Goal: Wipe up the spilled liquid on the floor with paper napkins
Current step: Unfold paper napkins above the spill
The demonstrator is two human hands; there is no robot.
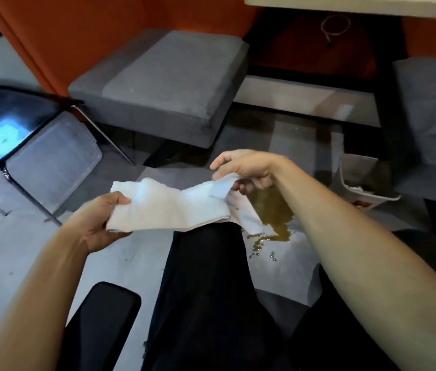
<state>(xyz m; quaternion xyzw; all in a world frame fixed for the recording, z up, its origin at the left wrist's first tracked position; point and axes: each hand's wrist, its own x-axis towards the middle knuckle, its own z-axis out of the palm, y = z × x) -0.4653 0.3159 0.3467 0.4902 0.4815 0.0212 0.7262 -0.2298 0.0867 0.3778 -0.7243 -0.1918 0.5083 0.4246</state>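
Both hands — left hand, right hand — grip paper napkins above spilled liquid.

Open floor lies around the brown spill below my right hand, so I can reach it from above. My knee crowds its left edge; a white bin stands near on the right.

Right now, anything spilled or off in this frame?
Yes. A brownish puddle lies on the grey floor right of the knee, with droplets at its near edge. One napkin already lies on it. Both hands, left hand and right hand, hold more paper napkins above, unused.
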